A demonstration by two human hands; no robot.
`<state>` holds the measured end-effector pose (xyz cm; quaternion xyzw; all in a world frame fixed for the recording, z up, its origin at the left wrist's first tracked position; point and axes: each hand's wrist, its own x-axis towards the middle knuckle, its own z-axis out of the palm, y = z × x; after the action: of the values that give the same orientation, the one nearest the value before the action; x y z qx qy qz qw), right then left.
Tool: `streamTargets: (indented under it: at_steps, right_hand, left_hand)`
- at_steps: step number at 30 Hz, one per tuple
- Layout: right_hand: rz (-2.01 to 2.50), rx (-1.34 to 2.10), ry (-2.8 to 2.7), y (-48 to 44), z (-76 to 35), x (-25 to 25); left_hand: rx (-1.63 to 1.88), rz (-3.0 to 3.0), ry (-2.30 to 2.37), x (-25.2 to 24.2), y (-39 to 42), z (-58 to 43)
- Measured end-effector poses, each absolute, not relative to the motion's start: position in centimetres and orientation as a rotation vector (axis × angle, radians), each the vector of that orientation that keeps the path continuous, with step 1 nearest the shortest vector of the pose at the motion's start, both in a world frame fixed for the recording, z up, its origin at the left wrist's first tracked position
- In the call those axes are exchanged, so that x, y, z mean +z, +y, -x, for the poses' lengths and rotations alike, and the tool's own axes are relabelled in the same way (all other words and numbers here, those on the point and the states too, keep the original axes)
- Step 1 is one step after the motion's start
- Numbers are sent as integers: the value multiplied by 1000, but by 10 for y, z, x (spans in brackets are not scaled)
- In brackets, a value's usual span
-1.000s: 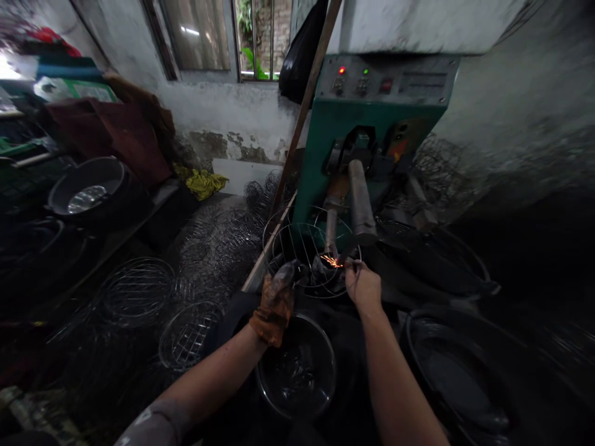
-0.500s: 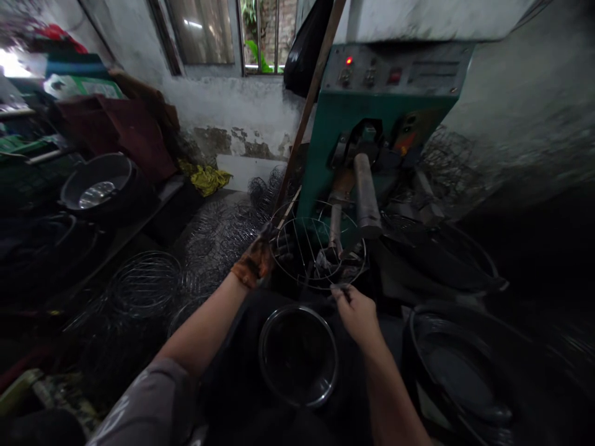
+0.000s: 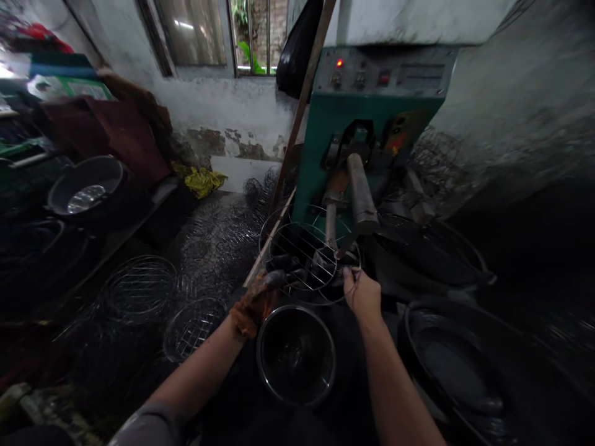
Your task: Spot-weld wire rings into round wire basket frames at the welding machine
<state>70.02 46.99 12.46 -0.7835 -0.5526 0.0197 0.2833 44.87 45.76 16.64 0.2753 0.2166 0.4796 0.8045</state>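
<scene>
A round wire rack (image 3: 304, 255) of parallel bars inside rings is held up before a green spot-welding machine (image 3: 307, 155). My left hand (image 3: 264, 288), in a dirty orange-and-dark glove, grips the rack's near left side, its fingertips partly hidden under the wires. My bare right hand (image 3: 360, 291) pinches the rim at the near right. The machine's upper rod (image 3: 362, 195) and lower rod (image 3: 330, 226) stand by the rack's right side; whether they touch its wires I cannot tell. Below my hands a round metal bowl (image 3: 296, 356) rests at my lap.
Finished-looking wire racks (image 3: 139, 288) lie in a pile at the left, with a wire basket (image 3: 195, 328) closer by. Behind them spreads a heap of wire rings (image 3: 209, 235). A black tub (image 3: 458, 365) is at the right. A wooden pole (image 3: 297, 130) leans beside the machine.
The rack has turned and tipped flatter. My left hand has come lower and nearer to me, while my right hand has shifted slightly up along the rim. The view has swung a little right.
</scene>
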Motion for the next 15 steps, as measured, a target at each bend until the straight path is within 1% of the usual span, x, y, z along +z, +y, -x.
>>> streamTargets:
  at_steps: [3,7,15]
  right_hand:
    - [2178,5,-1535,482,-703,134]
    - [2285,-15,-1547,494,-706,143]
    - [2272,-61,-1606,503,-712,144]
  left_hand:
    - [1083,-639,454,166,461,-456]
    - [1060,-612,454,156,463,-462]
    - [1084,-550,514,139,479,-471]
